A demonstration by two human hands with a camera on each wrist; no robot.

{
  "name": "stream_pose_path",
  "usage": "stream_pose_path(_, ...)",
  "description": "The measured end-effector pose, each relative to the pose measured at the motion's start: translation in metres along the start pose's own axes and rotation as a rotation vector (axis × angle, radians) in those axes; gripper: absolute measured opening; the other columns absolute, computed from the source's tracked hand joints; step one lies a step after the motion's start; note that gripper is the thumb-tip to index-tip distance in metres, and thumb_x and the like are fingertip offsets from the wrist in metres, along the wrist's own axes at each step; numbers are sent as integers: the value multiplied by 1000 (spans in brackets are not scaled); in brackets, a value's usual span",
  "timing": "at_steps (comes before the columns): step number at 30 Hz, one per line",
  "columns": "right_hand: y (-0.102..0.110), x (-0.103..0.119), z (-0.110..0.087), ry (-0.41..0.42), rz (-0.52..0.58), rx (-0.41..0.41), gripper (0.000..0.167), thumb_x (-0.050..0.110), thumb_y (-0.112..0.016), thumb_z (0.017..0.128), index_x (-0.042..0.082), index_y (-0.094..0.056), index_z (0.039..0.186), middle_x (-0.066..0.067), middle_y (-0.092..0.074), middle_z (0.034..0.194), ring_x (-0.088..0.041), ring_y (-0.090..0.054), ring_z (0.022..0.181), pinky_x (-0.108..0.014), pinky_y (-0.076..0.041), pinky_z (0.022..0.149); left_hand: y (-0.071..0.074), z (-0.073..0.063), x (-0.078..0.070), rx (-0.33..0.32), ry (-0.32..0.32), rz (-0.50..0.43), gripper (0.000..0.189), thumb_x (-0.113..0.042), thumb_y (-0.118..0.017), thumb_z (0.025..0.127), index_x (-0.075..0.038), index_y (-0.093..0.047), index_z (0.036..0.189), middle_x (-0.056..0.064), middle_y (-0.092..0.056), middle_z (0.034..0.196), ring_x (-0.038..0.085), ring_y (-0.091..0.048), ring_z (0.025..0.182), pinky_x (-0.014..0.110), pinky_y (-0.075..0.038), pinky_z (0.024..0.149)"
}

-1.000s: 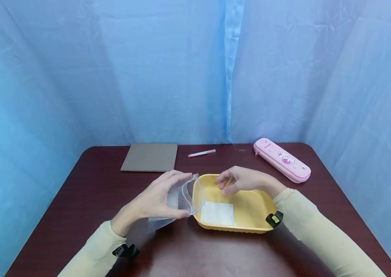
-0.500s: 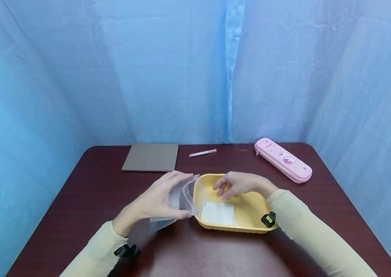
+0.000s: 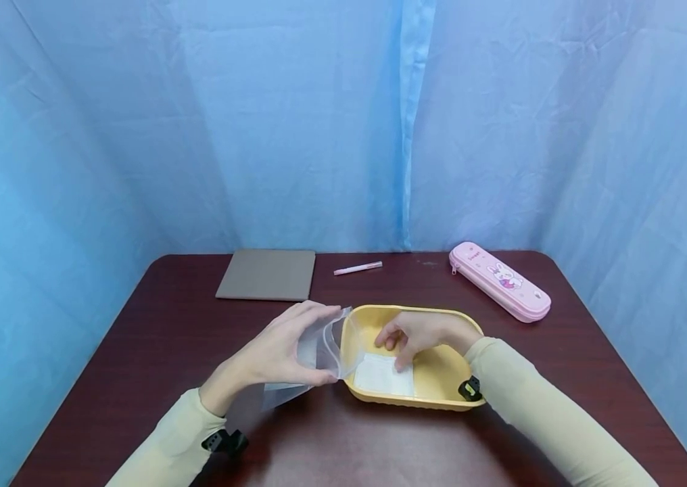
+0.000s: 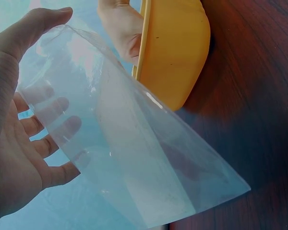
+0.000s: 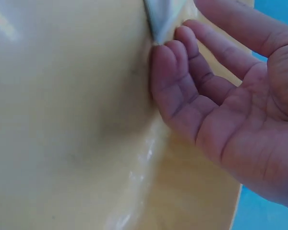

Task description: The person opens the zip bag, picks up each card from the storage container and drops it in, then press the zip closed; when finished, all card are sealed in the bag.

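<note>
My left hand [image 3: 276,348] grips a clear zip bag [image 4: 211,177], thumb and fingers spread so that its mouth gapes toward the basin. A flat white piece [image 4: 134,143] shows inside the bag in the left wrist view. The yellow plastic basin [image 3: 449,379] stands just right of the bag. On its floor lies a thin white square packet [image 3: 383,375]. My right hand [image 3: 421,331] reaches down into the basin, fingers bent, thumb tip over the packet's edge. In the right wrist view a whitish corner [image 5: 164,17] shows right at the fingertips [image 5: 165,57].
A grey-brown flat board [image 3: 267,275] lies at the back left of the dark red table [image 3: 155,358]. A pink-and-white pen [image 3: 358,268] lies at the back middle. A pink pencil case [image 3: 500,281] rests at the back right. Blue curtains [image 3: 295,135] hang close behind.
My right hand has moved down and toward me, from above the basin to the white packet. The left hand keeps the bag in nearly the same place.
</note>
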State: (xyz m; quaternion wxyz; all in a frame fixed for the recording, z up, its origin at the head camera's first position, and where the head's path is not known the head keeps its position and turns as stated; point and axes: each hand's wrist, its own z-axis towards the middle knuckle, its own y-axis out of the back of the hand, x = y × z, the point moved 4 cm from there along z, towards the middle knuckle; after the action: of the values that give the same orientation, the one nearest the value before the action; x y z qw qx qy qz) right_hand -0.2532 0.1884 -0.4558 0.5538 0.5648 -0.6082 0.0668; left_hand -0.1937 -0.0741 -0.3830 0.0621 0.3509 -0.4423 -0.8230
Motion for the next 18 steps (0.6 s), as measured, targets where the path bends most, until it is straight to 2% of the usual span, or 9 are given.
stream_pose_path(4, -6, 3, 4, 26, -109, -9, 51, 2, -90, 72, 5, -67, 117, -7, -60, 96, -16, -54, 78, -24, -46, 71, -2, 0, 0, -2, -6, 0, 93, -50, -88, 70, -21, -49, 149, -12, -51, 139, 8, -48, 124, 38, -47, 99)
stream_pose_path(8, -10, 5, 9, -1, -188, -32, 50, 3, -92, 68, 11, -65, 109, -4, -58, 93, -17, -54, 82, -27, -45, 74, -3, 2, 0, 1, -13, 1, 92, -51, -88, 71, -21, -49, 149, -12, -51, 139, 7, -48, 125, 37, -46, 101)
stream_pose_path(13, -11, 3, 13, -57, -167, -38, 43, 1, -91, 68, 9, -67, 102, -1, -62, 92, -15, -56, 87, -27, -47, 80, -4, 3, 0, 7, -5, 0, 92, -51, -87, 71, -19, -50, 149, -12, -52, 138, 7, -48, 124, 37, -46, 100)
stream_pose_path(18, -10, 4, 13, -97, -113, -38, 37, -2, -89, 70, 7, -67, 98, -3, -64, 89, -13, -57, 82, -25, -49, 74, -4, 1, 0, 7, -8, 7, 92, -51, -88, 71, -19, -50, 148, -11, -53, 138, 8, -48, 124, 37, -46, 101)
